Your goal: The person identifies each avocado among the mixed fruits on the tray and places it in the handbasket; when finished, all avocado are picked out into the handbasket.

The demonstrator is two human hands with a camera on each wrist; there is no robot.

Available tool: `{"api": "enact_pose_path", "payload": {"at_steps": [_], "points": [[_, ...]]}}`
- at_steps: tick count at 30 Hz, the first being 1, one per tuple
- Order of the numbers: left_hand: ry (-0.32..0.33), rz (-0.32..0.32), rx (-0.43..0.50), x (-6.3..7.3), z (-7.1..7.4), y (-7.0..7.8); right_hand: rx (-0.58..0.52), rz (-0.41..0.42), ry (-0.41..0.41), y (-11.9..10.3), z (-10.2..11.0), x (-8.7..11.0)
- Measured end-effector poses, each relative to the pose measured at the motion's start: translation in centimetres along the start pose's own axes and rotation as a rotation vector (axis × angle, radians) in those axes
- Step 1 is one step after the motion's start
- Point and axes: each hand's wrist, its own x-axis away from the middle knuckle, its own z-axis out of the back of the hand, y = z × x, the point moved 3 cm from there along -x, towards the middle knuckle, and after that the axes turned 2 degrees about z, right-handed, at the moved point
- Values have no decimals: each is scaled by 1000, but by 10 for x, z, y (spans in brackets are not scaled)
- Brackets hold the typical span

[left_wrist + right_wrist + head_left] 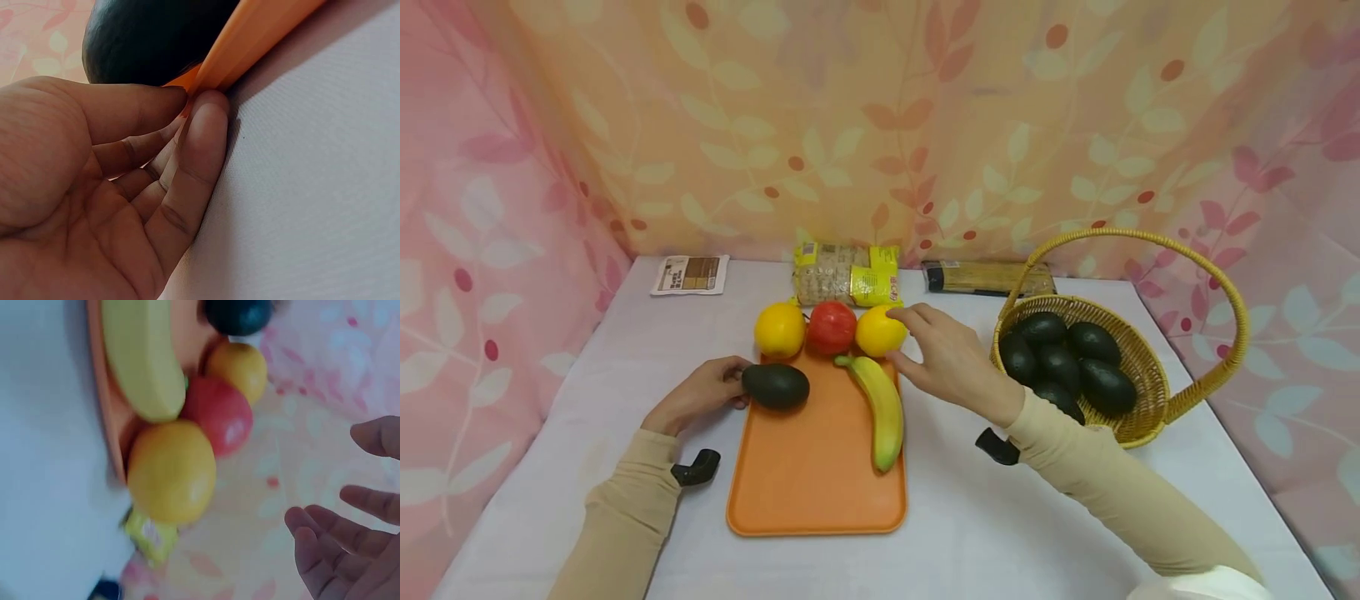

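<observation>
My left hand (700,393) pinches the left rim of an orange tray (816,483) between thumb and finger, plain in the left wrist view. Just beside those fingers, a dark green avocado (775,386) lies on the tray. My right hand (958,358) has its fingers spread and holds nothing; in the head view its fingertips overlap the edge of a round yellow fruit (878,333). That fruit, a red round fruit (832,327) and another yellow fruit (780,331) line the tray's far end. Along the right side lies a yellow banana (886,417).
A yellow wicker basket (1138,358) with a tall handle stands on the right, holding several avocados (1057,367). Along the back lie a white-and-brown packet (690,275), a yellow-ended clear bag (846,273) and a long dark-ended package (988,277). Patterned curtains surround the white-covered table.
</observation>
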Motion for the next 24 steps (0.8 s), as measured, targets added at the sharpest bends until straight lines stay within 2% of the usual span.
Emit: {"api": "enact_pose_path", "payload": {"at_steps": [7,13,24], "points": [[6,-6,5,2,1,1,-15,44,-80,-37,-41,-32],[10,0,-3,4,2,1,67,90,-197,-66,-76,-51],[4,-7,10,1,-2,2,132,50,-315,-79,-109,-65]]}}
